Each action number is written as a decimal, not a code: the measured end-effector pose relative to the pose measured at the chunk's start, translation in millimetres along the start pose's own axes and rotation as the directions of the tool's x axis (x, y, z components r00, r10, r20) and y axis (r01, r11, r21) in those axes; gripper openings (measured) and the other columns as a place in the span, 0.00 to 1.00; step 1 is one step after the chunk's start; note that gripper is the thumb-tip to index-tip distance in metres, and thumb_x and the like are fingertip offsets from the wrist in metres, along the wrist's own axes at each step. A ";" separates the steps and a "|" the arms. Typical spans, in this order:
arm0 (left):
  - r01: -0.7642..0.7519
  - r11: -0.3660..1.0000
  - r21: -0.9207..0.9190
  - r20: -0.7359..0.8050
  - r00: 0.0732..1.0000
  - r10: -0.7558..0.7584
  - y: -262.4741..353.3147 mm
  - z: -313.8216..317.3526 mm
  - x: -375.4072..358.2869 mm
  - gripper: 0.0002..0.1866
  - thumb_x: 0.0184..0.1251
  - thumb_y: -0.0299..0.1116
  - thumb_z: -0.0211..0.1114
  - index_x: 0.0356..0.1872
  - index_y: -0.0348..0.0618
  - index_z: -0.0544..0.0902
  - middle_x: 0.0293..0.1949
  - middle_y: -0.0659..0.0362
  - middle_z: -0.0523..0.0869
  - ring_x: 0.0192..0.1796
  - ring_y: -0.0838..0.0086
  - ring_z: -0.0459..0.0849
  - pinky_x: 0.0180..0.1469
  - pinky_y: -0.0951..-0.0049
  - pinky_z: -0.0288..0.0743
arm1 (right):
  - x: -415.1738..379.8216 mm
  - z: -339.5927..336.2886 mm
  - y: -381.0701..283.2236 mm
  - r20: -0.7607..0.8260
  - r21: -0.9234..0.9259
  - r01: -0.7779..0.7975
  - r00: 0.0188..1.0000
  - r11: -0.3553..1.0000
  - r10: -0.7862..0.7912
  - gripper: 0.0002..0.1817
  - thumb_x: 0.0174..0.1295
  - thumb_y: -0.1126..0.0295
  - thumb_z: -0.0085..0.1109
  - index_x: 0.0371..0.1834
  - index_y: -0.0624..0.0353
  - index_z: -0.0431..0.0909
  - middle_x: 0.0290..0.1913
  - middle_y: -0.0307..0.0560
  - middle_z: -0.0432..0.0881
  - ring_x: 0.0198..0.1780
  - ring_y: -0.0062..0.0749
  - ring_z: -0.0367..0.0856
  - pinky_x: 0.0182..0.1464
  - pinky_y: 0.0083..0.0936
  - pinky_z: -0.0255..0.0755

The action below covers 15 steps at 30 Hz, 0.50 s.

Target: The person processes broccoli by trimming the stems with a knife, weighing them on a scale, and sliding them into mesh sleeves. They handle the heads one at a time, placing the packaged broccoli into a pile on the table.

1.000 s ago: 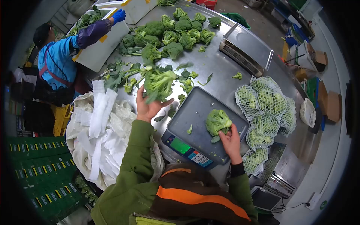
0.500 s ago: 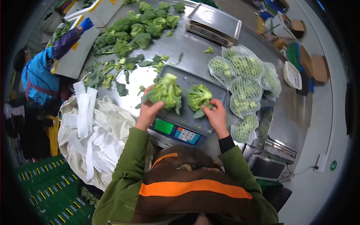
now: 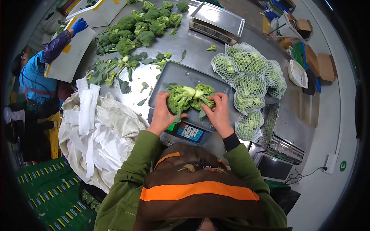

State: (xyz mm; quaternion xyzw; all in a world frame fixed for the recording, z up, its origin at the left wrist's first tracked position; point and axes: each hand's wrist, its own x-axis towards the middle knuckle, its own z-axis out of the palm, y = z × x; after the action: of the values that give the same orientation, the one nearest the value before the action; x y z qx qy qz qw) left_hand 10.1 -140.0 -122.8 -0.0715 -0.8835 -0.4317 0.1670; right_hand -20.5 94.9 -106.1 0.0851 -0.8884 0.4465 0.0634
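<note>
Two broccoli heads meet stem to stem over the grey scale tray [image 3: 177,69]. My left hand [image 3: 163,114] grips the left broccoli [image 3: 179,98], with fingers behind it and the thumb in front. On the other side, my right hand [image 3: 219,114] has thumb and fingers closed on the right broccoli [image 3: 204,92]. Below the tray is the scale's keypad [image 3: 190,131], and its green display is mostly hidden by my left hand. Loose leaves and stems [image 3: 119,69] lie left of the tray.
Loose broccoli [image 3: 140,27] is piled at the back left. Netted broccoli [image 3: 249,86] sits at the right, near a second scale [image 3: 217,21]. A sack with white netting [image 3: 104,142] stands at the left. A co-worker in blue [image 3: 36,79] is by a white box [image 3: 71,56].
The two broccoli heads have come together, the left one tipping so its stem points right. My left hand has moved right and down, covering most of the display.
</note>
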 end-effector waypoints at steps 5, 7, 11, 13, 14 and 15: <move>0.210 0.959 -0.191 0.043 0.978 -0.205 2.4 -5.8 -8.6 0.42 0.41 0.41 0.83 0.58 0.38 0.69 0.59 0.44 0.70 0.63 0.50 0.71 0.67 0.60 0.67 | 1.1 -16.3 -23.4 0.110 -0.216 0.072 0.993 0.974 -0.049 0.33 0.53 0.61 0.72 0.60 0.61 0.70 0.56 0.58 0.73 0.60 0.55 0.71 0.61 0.42 0.68; 0.199 0.952 -0.231 0.008 0.979 -0.202 -2.8 -3.0 -17.3 0.38 0.45 0.38 0.80 0.58 0.39 0.71 0.60 0.45 0.70 0.65 0.50 0.70 0.67 0.60 0.66 | 0.3 -17.8 -26.0 0.123 -0.381 0.200 0.979 0.903 -0.165 0.38 0.51 0.61 0.74 0.64 0.63 0.68 0.62 0.62 0.70 0.61 0.59 0.70 0.63 0.46 0.65; 0.154 0.953 -0.263 -0.014 0.986 -0.164 7.3 -12.3 -18.9 0.35 0.48 0.36 0.79 0.57 0.39 0.71 0.60 0.43 0.69 0.65 0.48 0.69 0.68 0.58 0.65 | 17.9 -11.4 -63.7 0.206 -0.301 0.436 0.898 0.848 -0.389 0.31 0.59 0.69 0.65 0.68 0.58 0.69 0.71 0.60 0.65 0.69 0.59 0.63 0.69 0.48 0.58; 0.130 0.958 -0.256 -0.018 0.990 -0.139 5.2 -20.6 -18.8 0.37 0.49 0.36 0.78 0.61 0.41 0.70 0.62 0.43 0.69 0.65 0.47 0.69 0.68 0.58 0.65 | 31.6 2.3 -72.9 0.301 -0.263 0.548 0.828 0.794 -0.472 0.29 0.61 0.69 0.63 0.67 0.57 0.70 0.71 0.57 0.66 0.70 0.57 0.63 0.69 0.47 0.58; 0.103 0.971 -0.214 -0.026 0.993 -0.111 5.5 -29.0 -19.4 0.37 0.51 0.35 0.78 0.62 0.43 0.71 0.64 0.45 0.68 0.65 0.51 0.70 0.65 0.60 0.68 | 36.1 7.8 -74.8 0.384 -0.229 0.634 0.756 0.738 -0.530 0.26 0.63 0.70 0.60 0.66 0.56 0.72 0.71 0.54 0.67 0.71 0.56 0.63 0.70 0.46 0.58; 0.075 0.983 -0.170 -0.034 0.996 -0.082 4.1 -38.1 -20.4 0.37 0.52 0.35 0.77 0.64 0.45 0.71 0.66 0.47 0.68 0.65 0.56 0.71 0.62 0.62 0.71 | 39.1 13.1 -70.2 0.384 -0.227 0.644 0.748 0.730 -0.541 0.26 0.63 0.70 0.60 0.66 0.56 0.72 0.71 0.54 0.67 0.71 0.56 0.63 0.70 0.46 0.58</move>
State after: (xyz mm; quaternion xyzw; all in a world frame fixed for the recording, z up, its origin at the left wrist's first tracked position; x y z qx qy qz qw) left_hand 39.1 -167.1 -105.3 -0.0415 -0.8425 -0.5124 0.1613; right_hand -44.6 39.5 -51.6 0.4195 -0.8761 0.2212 0.0864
